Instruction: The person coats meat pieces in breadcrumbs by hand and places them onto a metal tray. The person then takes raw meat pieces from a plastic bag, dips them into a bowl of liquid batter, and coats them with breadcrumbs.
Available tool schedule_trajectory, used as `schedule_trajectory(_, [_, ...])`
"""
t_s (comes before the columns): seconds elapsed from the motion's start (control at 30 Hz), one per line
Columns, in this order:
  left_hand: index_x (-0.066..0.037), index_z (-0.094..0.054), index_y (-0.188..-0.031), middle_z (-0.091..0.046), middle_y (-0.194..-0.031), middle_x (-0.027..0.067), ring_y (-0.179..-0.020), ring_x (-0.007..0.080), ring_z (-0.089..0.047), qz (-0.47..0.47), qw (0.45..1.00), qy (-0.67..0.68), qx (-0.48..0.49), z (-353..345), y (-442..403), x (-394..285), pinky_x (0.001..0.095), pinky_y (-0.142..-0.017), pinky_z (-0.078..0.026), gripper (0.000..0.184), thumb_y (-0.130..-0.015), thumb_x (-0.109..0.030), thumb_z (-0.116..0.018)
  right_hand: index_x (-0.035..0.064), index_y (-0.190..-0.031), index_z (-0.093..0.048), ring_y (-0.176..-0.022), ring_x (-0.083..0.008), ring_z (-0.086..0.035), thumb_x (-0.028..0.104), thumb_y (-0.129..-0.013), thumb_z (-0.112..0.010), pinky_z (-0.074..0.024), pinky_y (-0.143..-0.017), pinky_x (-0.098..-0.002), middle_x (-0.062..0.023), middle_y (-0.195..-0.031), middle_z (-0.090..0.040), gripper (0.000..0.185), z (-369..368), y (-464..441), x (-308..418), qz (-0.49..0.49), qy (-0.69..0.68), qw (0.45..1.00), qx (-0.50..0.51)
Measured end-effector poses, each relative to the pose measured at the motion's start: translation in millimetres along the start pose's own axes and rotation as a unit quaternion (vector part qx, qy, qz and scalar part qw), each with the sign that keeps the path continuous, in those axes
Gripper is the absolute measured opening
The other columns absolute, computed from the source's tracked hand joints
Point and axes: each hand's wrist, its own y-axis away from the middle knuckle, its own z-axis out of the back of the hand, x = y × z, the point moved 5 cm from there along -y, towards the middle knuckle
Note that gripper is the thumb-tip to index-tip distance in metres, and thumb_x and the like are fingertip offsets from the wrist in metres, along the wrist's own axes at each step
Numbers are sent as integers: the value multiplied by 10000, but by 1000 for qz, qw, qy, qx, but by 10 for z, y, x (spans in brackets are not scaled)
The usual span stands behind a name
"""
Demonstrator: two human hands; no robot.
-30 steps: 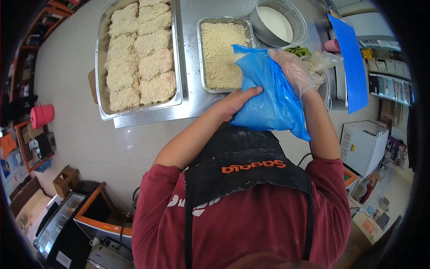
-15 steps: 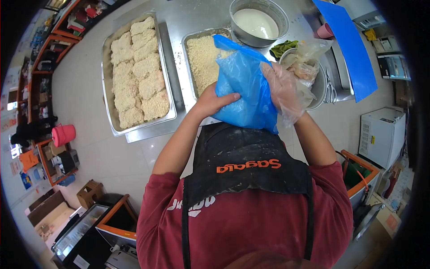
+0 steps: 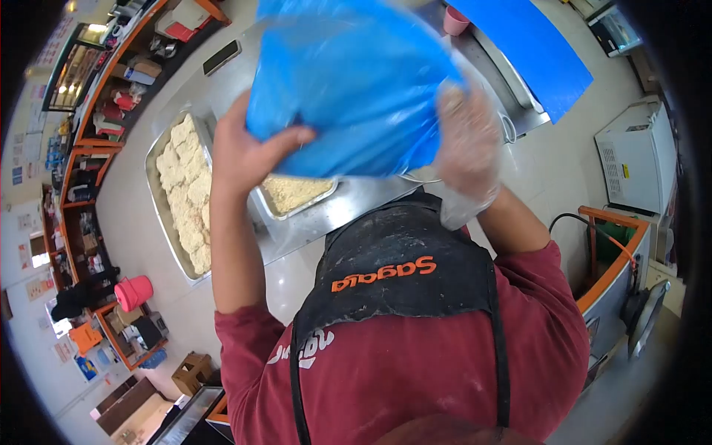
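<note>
Lifted high over the metal table is a blue plastic bag, held up between both hands and hiding much of the tabletop behind it. My left hand, bare, grips the bag's left side with the thumb across its front. On the opposite side my right hand, in a clear plastic glove, is closed on the bag's edge. Under the bag, a tray of pale crumbs shows only its near end. Left of it stands a long metal tray with several crumb-coated pieces in rows.
A black phone lies at the table's far left. At the far right are a pink cup and a blue sheet. Orange-edged shelves stand left, a white chest appliance right.
The blue bag has risen toward the camera and spread wider, with both hands moving up along with it. The batter bowl and the bowl with the clear bag are now hidden behind it.
</note>
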Motion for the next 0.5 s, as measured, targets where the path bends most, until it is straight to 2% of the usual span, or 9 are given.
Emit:
schedule_trajectory(0.03, [38, -644, -1260, -741, -1119, 128, -985, 189, -710, -30, 999, -28, -17, -128, -220, -99, 352, -893, -565, 696, -725, -300, -933, -41, -1116, -652, -823, -344, -628, 78, -1006, -569, -503, -764, -439, -180, -923, -658, 182, 141, -67, -129, 51, 100, 993, -42])
schedule_trajectory(0.1, [33, -647, -1253, -738, -1091, 118, -929, 184, -711, -83, 992, -57, -82, -457, -638, -334, 333, -839, -570, 644, -771, -308, -906, -56, -1207, -647, -1015, -398, -646, 62, -989, -549, -510, -913, -458, -239, -1135, -661, 267, 349, -252, -534, 69, 212, 972, -73])
schedule_trajectory(0.17, [28, -550, -1359, -662, -1219, 180, -979, 225, -693, -68, 992, 20, -106, -803, -996, -255, 341, -839, -580, 676, -824, -230, -873, -40, -1254, -649, -1125, -382, -654, 106, -990, -536, -495, -1009, -458, -281, -1226, -664, 322, 518, -426, -1087, 25, 288, 953, -89])
schedule_trajectory(0.2, [25, -502, -1412, -625, -1283, 211, -1004, 245, -684, -61, 989, 59, -117, -908, -1088, -217, 346, -839, -585, 699, -850, -191, -856, -20, -1248, -656, -1120, -335, -671, 128, -974, -553, -497, -1004, -446, -287, -1176, -685, 328, 525, -496, -1495, 94, 394, 903, -145])
schedule_trajectory(0.23, [10, -565, -1378, -678, -1218, 173, -970, 212, -681, -78, 986, 5, -145, -961, -1073, -176, 338, -827, -553, 623, -879, -259, -821, -5, -1226, -669, -1092, -309, -686, 128, -965, -559, -506, -981, -437, -276, -1126, -702, 313, 492, -530, -1710, 134, 452, 867, -160])
schedule_trajectory(0.27, [14, -597, -1327, -695, -1157, 153, -930, 199, -687, -82, 986, 0, -146, -1008, -1011, -134, 325, -801, -555, 587, -866, -261, -833, 9, -1203, -681, -1064, -283, -702, 128, -955, -566, -515, -959, -428, -265, -1076, -720, 298, 459, -559, -1927, 171, 509, 824, -180])
schedule_trajectory(0.33, [22, -662, -1225, -728, -1034, 112, -849, 173, -700, -85, 984, -13, -154, -1011, -707, -44, 299, -750, -559, 518, -840, -263, -857, 25, -1124, -717, -963, -275, -729, 85, -950, -559, -547, -878, -418, -211, -974, -748, 243, 349, -568, -2138, 194, 537, 809, -138])
schedule_trajectory(0.43, [31, -673, -1144, -707, -974, 111, -784, 152, -666, -33, 973, -26, -226, -837, 63, 607, 278, -706, -531, 289, -927, -144, -751, -50, -1225, -651, -1078, -388, -644, -32, -895, -533, -519, -930, -466, -233, -1197, -673, 352, 205, -324, -2593, 97, 412, 903, -68])
schedule_trajectory(0.5, [35, -673, -1087, -692, -922, 95, -763, 142, -643, 10, 954, -37, -298, -742, 742, 1064, 277, -703, -518, 199, -964, -119, -699, -51, -1212, -646, -1085, -420, -629, 26, -937, -534, -505, -944, -480, -243, -1214, -667, 307, 32, -33, -3172, 63, 430, 898, -70])
